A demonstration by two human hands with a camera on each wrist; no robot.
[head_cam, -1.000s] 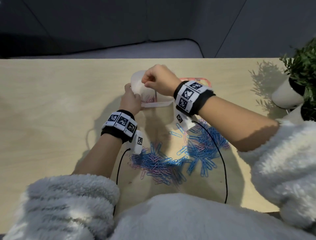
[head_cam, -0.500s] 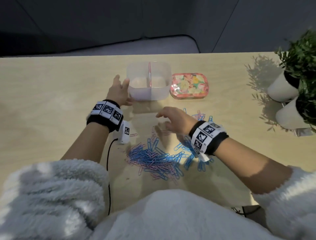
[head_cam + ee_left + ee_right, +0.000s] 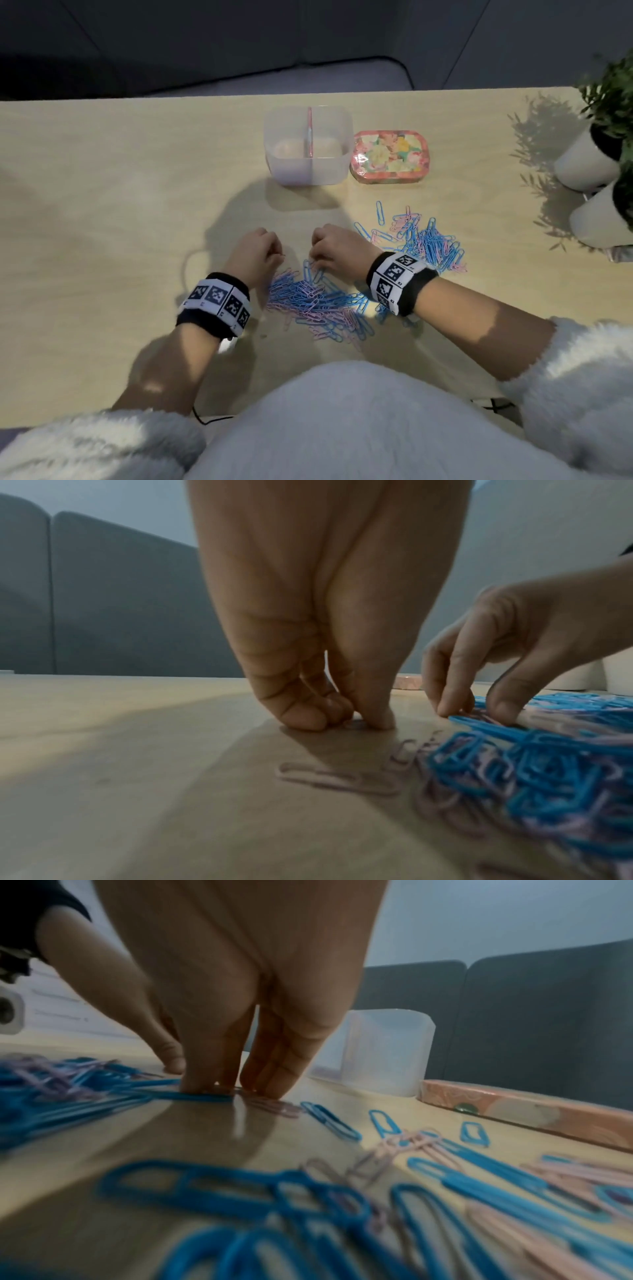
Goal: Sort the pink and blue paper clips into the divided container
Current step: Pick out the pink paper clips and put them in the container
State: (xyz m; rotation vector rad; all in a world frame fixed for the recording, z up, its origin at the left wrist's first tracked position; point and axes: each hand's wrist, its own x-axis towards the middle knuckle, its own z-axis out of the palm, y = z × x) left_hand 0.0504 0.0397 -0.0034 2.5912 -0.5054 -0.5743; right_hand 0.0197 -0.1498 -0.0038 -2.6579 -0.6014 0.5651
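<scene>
The clear divided container (image 3: 308, 171) with a pink divider stands at the table's far middle, also seen in the right wrist view as the container (image 3: 387, 1056). Pink and blue paper clips lie in a near pile (image 3: 318, 305) and a right pile (image 3: 428, 243). My left hand (image 3: 274, 255) is at the near pile's far left edge. Its fingertips (image 3: 377, 721) pinch a pink clip (image 3: 356, 724) against the table. My right hand (image 3: 313, 258) is beside it, thumb and fingers (image 3: 202, 1087) pinching a blue clip (image 3: 205, 1097) at the pile's far edge.
A floral tin (image 3: 390, 156) sits right of the container. Two white plant pots (image 3: 582, 164) stand at the table's right edge. Loose clips (image 3: 329, 1121) lie scattered between my right hand and the tin. A grey sofa is beyond the far edge.
Both hands left the container and came down toward me to the near pile. The container now stands alone, upright on the table. Each hand has closed its fingertips on a clip.
</scene>
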